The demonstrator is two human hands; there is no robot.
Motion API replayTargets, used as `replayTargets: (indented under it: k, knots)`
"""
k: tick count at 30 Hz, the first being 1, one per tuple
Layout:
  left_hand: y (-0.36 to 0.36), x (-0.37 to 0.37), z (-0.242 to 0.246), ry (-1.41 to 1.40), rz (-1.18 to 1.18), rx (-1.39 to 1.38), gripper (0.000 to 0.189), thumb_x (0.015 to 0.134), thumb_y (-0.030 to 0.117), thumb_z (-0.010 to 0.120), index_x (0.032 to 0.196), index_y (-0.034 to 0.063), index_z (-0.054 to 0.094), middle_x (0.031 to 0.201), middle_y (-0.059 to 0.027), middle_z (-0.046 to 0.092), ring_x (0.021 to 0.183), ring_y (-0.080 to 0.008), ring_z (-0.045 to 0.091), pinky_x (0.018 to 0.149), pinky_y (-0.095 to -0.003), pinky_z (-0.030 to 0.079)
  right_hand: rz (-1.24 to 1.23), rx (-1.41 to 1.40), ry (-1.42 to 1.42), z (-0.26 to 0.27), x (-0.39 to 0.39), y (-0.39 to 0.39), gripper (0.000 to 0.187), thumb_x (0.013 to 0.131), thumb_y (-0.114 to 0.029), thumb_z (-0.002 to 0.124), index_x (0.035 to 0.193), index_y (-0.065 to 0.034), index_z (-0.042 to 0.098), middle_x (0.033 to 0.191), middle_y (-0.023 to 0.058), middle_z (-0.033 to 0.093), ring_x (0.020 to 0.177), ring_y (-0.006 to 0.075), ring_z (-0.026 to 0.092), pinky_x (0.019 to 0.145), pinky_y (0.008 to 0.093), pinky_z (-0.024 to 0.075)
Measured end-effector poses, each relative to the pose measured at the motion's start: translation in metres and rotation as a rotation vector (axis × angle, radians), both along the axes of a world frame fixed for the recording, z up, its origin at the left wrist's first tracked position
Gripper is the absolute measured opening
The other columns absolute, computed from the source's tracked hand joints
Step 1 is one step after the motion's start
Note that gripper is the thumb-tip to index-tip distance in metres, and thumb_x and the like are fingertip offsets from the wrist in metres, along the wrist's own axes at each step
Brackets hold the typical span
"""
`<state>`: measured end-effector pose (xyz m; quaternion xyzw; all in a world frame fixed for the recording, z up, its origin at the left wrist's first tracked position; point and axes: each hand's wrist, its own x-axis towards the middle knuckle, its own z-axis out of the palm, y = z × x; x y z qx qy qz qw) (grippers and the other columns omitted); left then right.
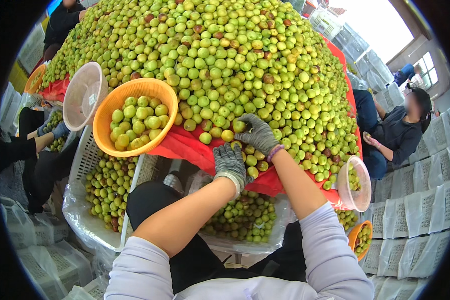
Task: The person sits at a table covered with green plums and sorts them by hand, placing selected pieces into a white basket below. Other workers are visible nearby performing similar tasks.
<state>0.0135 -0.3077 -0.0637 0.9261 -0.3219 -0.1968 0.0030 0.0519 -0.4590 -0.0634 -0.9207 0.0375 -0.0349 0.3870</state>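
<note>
A large heap of green jujubes (217, 56), some with brown-red patches, rises before me on a red cloth (183, 146). My right hand (258, 133), in a grey knit glove, has a green jujube (240, 126) between thumb and fingers at the heap's near edge. Beside it, my gloved left hand (230, 162) lies back-up over the cloth's edge. A yellowish jujube shows at its fingertips; whatever is under the palm is hidden. Several loose jujubes (251, 161) lie between my hands.
An orange basket (101, 129) of jujubes and a pale plastic basket (75, 95) stand at left. Below are a lined white crate (77, 165) and another lined crate (243, 245) between my knees. A pink basket (365, 187) is at right. People sit on both sides, near stacked crates (393, 217).
</note>
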Motion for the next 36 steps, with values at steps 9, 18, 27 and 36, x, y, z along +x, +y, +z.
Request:
replayTargets:
  k: [9,18,27,36]
  knots:
    - [-0.007,0.001,0.003,0.044,0.038,-0.019,0.112,0.074,0.065,0.063,0.15,-0.0009,0.013,0.153,-0.0282,0.018,0.141,-0.0439,0.02,0.115,-0.0573,0.009,0.144,1.54,0.158,0.019,-0.037,0.006,0.046,0.09,-0.015,0.065,0.131,-0.0033,0.049,0.111,0.0131,0.063,0.099,0.0222,0.064,0.081,0.0309,0.0553]
    - [-0.007,-0.007,0.003,-0.077,-0.034,-0.131,0.096,0.082,0.062,0.053,0.15,0.0015,0.021,0.155,-0.0213,0.018,0.144,-0.0419,0.013,0.113,-0.0617,0.012,-0.03,1.455,0.078,0.01,-0.04,0.019,0.03,0.089,-0.018,0.06,0.116,-0.0039,0.055,0.092,0.006,0.062,0.083,0.0149,0.06,0.075,0.0262,0.0521]
    - [-0.026,-0.005,-0.031,-0.007,-0.181,-0.072,0.067,0.096,0.047,0.029,0.153,0.0153,0.017,0.159,-0.0108,0.015,0.147,-0.0352,0.009,0.114,-0.0602,0.008,0.088,-0.327,0.029,-0.004,0.031,0.065,0.024,0.086,-0.015,0.06,0.109,-0.0093,0.062,0.101,0.0125,0.068,0.091,0.0251,0.067,0.08,0.0422,0.0531]
    - [-0.021,0.0,-0.033,-0.121,-0.105,-0.29,0.063,0.097,0.043,0.03,0.152,0.0151,0.021,0.16,-0.0074,0.014,0.146,-0.0323,0.013,0.115,-0.0584,0.012,0.244,-0.623,0.403,0.023,0.048,0.076,0.042,0.079,-0.024,0.064,0.119,-0.0093,0.059,0.108,0.0184,0.067,0.101,0.0339,0.065,0.084,0.044,0.0519]
